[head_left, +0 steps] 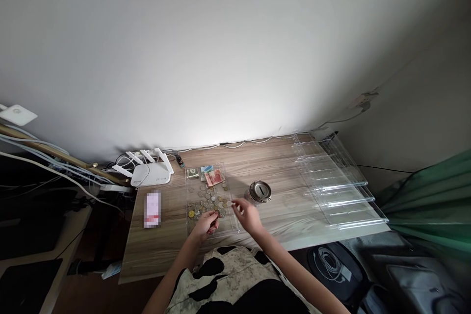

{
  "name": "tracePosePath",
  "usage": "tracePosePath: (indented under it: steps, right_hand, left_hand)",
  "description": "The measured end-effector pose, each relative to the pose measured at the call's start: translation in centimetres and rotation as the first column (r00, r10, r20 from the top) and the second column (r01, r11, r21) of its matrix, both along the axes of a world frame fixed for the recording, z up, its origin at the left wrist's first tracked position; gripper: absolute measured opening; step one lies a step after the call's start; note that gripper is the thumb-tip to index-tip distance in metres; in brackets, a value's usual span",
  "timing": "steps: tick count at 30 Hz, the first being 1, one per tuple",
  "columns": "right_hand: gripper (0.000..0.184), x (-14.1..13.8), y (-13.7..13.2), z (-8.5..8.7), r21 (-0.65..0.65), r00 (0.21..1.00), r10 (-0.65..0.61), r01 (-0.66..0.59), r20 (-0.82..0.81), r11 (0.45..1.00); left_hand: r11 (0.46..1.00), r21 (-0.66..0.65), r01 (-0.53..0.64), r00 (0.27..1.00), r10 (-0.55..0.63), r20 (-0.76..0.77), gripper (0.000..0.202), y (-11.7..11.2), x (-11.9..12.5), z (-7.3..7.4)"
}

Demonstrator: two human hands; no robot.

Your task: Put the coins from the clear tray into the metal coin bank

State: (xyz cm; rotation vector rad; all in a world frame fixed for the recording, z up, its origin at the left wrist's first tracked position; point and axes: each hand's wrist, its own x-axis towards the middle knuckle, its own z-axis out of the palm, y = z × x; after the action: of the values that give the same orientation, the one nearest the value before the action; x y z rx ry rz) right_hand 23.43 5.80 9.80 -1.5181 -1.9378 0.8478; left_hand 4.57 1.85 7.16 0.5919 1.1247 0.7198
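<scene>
Many loose coins (208,196) lie spread on a clear plastic tray (235,228) on the table. My left hand (208,224) is curled closed over the tray's near edge, beside the coins; what its fingers hold is hidden. At the right side of the tray, my right hand (247,214) pinches what looks like a coin (232,202) between thumb and finger. Behind the coins are a red banknote (214,177), a blue one (206,170) and a greenish one (192,173). Just right of my right hand stands a round coin bank (260,191), its slotted lid facing up.
A white router (151,174) with raised antennas sits at the back left, near a small dark bottle (179,159). A blurred pink-white item (152,210) lies in front. Stacked clear trays (334,181) cover the right end. Cables (235,145) run along the wall.
</scene>
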Motion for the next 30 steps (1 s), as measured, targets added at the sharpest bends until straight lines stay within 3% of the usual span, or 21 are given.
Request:
tracePosePath:
  steps: [2, 5, 9, 12, 15, 17, 20, 24, 27, 30]
  right_hand:
    - [0.026, -2.2, -0.7, -0.6, -0.158, 0.993, 0.089, -0.101, -0.081, 0.982]
    - [0.031, -3.9, -1.0, -1.2, -0.205, 0.989, 0.095, -0.117, -0.115, 0.972]
    - [0.031, -3.0, -0.1, -0.9, -0.150, 0.989, 0.072, -0.091, -0.127, 0.984]
    - [0.031, -0.6, 1.4, -0.3, -0.050, 0.994, -0.098, 0.095, -0.043, 0.994]
    - [0.032, 2.6, 3.2, 0.1, 0.138, 0.933, -0.352, 0.340, 0.077, 0.930]
    - [0.031, 4.8, 4.1, 0.1, 0.236, 0.877, -0.455, 0.414, 0.156, 0.879]
    - [0.026, 7.0, 4.8, -0.3, 0.281, 0.834, -0.467, 0.392, 0.293, 0.876]
    - [0.023, 7.6, 4.8, -0.8, 0.252, 0.801, -0.436, 0.360, 0.410, 0.898]
    - [0.026, 7.0, 4.7, -0.8, 0.277, 0.800, -0.450, 0.363, 0.397, 0.890]
    - [0.031, 5.9, 4.1, -0.3, 0.356, 0.860, -0.434, 0.330, 0.268, 0.874]
  left_hand:
    - [1.000, 0.022, 0.006, 1.000, -0.006, 0.003, 0.043, 0.0, 0.3, 0.0]
    - [0.999, 0.046, 0.009, 1.000, -0.009, 0.018, 0.039, -0.1, 0.4, 0.4]
    - [0.999, 0.039, 0.015, 0.996, -0.018, 0.091, 0.034, -0.4, -0.1, 0.8]
    - [0.999, 0.029, -0.035, 0.991, 0.031, 0.130, 0.035, -0.4, -0.6, 0.6]
    - [0.997, -0.012, -0.076, 0.985, 0.077, 0.157, 0.029, -0.3, -0.9, 0.2]
    - [0.996, -0.031, -0.089, 0.983, 0.093, 0.158, 0.028, -0.2, -1.0, 0.1]
    - [0.992, -0.033, -0.122, 0.985, 0.125, 0.120, 0.033, -0.1, -0.9, 0.2]
    - [0.987, -0.009, -0.162, 0.982, 0.162, 0.101, 0.042, -0.1, -0.7, 0.2]
    - [0.984, 0.020, -0.175, 0.982, 0.173, 0.079, 0.042, -0.1, -0.6, -0.4]
    - [0.985, 0.045, -0.166, 0.986, 0.165, 0.023, 0.045, -0.2, -0.7, -0.9]
